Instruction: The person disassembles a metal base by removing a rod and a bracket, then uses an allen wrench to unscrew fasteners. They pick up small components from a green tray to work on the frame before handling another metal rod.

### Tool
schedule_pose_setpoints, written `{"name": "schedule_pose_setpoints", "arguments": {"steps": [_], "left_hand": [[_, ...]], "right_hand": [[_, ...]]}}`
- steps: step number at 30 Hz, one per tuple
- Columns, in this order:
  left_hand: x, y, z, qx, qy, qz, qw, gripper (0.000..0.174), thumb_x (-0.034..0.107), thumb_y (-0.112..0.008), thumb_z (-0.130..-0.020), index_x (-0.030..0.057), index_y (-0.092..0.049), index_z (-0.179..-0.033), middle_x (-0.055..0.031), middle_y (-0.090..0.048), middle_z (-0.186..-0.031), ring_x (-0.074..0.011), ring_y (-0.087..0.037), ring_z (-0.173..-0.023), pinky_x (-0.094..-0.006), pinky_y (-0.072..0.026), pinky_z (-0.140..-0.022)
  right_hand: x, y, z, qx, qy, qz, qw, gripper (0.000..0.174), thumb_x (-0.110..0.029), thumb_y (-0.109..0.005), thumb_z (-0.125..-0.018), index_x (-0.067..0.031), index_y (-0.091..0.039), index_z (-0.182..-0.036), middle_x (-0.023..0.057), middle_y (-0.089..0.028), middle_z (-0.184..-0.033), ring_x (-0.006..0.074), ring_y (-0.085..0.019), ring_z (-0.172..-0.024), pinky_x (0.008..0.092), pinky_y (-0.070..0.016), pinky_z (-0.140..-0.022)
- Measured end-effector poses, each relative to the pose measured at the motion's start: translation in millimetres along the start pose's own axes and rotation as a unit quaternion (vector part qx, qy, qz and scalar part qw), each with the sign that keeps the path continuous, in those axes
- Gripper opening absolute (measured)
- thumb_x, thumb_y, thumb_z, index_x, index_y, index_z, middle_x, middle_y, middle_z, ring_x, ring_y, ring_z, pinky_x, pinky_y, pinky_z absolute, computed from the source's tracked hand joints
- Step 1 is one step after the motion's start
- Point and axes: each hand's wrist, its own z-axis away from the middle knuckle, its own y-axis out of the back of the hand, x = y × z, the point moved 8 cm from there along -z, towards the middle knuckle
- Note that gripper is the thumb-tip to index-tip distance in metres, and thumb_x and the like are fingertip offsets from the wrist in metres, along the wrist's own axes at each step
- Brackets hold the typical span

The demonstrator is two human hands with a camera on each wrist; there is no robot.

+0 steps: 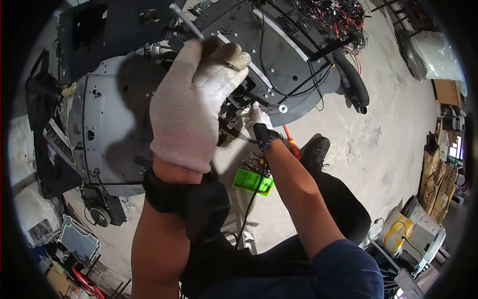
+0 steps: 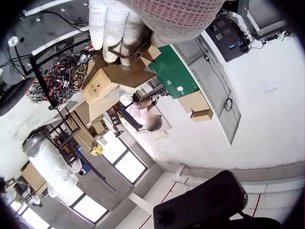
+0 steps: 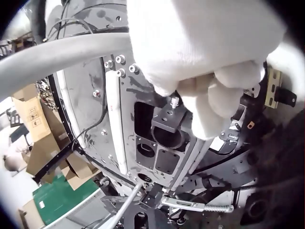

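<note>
My left hand (image 1: 191, 99), in a white knit glove with stained fingertips, is raised over the machine's grey metal plate (image 1: 117, 99). Its curled fingers hold a thin, brownish bent metal rod (image 2: 127, 57), partly hidden by the glove. Lower and further right, my gloved right hand (image 1: 260, 117) works at the edge of the machine. Up close in the right wrist view, its thumb and fingers pinch the top of a small bolt (image 3: 175, 101). That bolt stands upright over a black bracket (image 3: 169, 119) beside square cutouts in the frame; its head is hidden by the fingers.
A green tray (image 1: 238, 185) lies on the floor below the right hand, with loose hardware by it. Near my shoe is a red-handled screwdriver (image 1: 294, 150). Tangled red and black wires (image 1: 343, 17) lie beyond the machine. A black tube (image 1: 352, 79) juts from its right side.
</note>
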Motion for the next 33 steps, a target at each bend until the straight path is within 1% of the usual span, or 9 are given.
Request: {"name": "schedule_pose_setpoints", "arguments": {"steps": [2,5,6,10,12,16,22,25,33], "left_hand": [[-10,4,1,0.031,0.059,0.08,0.995,0.03,0.013,-0.037,-0.093,-0.0109,-0.043,-0.112,-0.023,-0.054,-0.107,-0.0342,-0.053,-0.103,-0.0395,-0.0439,-0.093],[4,-4,2,-0.045,-0.057,-0.192,0.979,0.036,0.02,-0.036,-0.095,-0.0109,-0.043,-0.111,-0.0246,-0.053,-0.109,-0.036,-0.053,-0.105,-0.0417,-0.0438,-0.093],[4,-1,2,-0.04,-0.058,-0.194,0.978,0.036,0.02,-0.036,-0.095,-0.0109,-0.043,-0.111,-0.0246,-0.053,-0.109,-0.036,-0.053,-0.105,-0.0417,-0.0438,-0.093],[8,-5,3,-0.081,-0.045,-0.235,0.968,0.036,0.019,-0.038,-0.094,-0.0116,-0.042,-0.113,-0.0244,-0.053,-0.109,-0.0349,-0.052,-0.106,-0.0417,-0.042,-0.095],[-1,6,-2,-0.047,-0.006,-0.006,0.999,0.037,0.02,-0.04,-0.093,-0.0111,-0.042,-0.114,-0.0242,-0.052,-0.11,-0.0334,-0.052,-0.106,-0.0421,-0.0406,-0.096],[-2,7,1,0.005,0.044,0.069,0.997,0.039,0.022,-0.041,-0.092,-0.0111,-0.044,-0.112,-0.0236,-0.053,-0.109,-0.0336,-0.052,-0.105,-0.0427,-0.0403,-0.096],[-2,15,0,0.022,0.055,0.102,0.993,0.039,0.022,-0.042,-0.092,-0.0111,-0.044,-0.112,-0.0234,-0.054,-0.108,-0.0337,-0.053,-0.105,-0.0422,-0.0403,-0.096],[2,19,-1,0.011,0.026,0.05,0.998,0.039,0.022,-0.044,-0.091,-0.011,-0.045,-0.112,-0.0233,-0.054,-0.106,-0.0337,-0.053,-0.104,-0.0422,-0.0405,-0.096],[-1,16,-1,0.02,0.05,0.084,0.995,0.037,0.021,-0.045,-0.09,-0.0106,-0.046,-0.11,-0.0226,-0.055,-0.106,-0.0339,-0.054,-0.103,-0.0423,-0.0409,-0.096]], "right_hand": [[2,2,-5,0.011,-0.009,0.003,1.0,0.026,-0.032,-0.045,-0.093,-0.0107,-0.048,-0.078,0.0061,-0.055,-0.068,0.0066,-0.039,-0.046,0.0159,-0.0293,-0.034],[7,4,-15,0.02,-0.05,-0.046,0.997,0.023,-0.028,-0.043,-0.093,-0.0136,-0.048,-0.076,0.0011,-0.05,-0.064,0.0045,-0.038,-0.045,0.0146,-0.0281,-0.033],[6,1,-17,-0.018,-0.061,-0.089,0.994,0.028,-0.03,-0.04,-0.095,-0.0091,-0.046,-0.077,0.0112,-0.057,-0.07,0.0055,-0.04,-0.044,0.0147,-0.0309,-0.032],[3,-4,-12,0.015,-0.049,-0.093,0.994,0.026,-0.026,-0.042,-0.094,-0.0083,-0.043,-0.075,0.0092,-0.051,-0.066,0.0038,-0.036,-0.044,0.0143,-0.0288,-0.034],[1,-6,-9,0.013,-0.058,-0.095,0.994,0.026,-0.025,-0.042,-0.095,-0.0081,-0.043,-0.074,0.0075,-0.05,-0.066,0.0035,-0.034,-0.044,0.0148,-0.0282,-0.035],[-8,-4,-9,0.008,-0.001,0.016,1.0,0.025,-0.026,-0.041,-0.095,-0.0073,-0.047,-0.079,0.0046,-0.05,-0.067,0.0038,-0.035,-0.047,0.0151,-0.0303,-0.038],[-16,-1,-5,0.039,0.101,0.059,0.992,0.022,-0.026,-0.045,-0.093,-0.0073,-0.049,-0.081,0.0019,-0.051,-0.069,0.0061,-0.043,-0.053,0.0153,-0.0355,-0.043],[-15,5,0,0.086,0.08,-0.02,0.993,0.024,-0.027,-0.045,-0.093,-0.0076,-0.049,-0.08,0.0019,-0.051,-0.068,0.0074,-0.045,-0.052,0.0147,-0.037,-0.045],[3,-1,-13,0.027,-0.029,-0.06,0.997,0.032,-0.033,-0.041,-0.094,-0.0082,-0.047,-0.075,0.0068,-0.054,-0.067,0.0045,-0.039,-0.045,0.0139,-0.032,-0.034]]}}
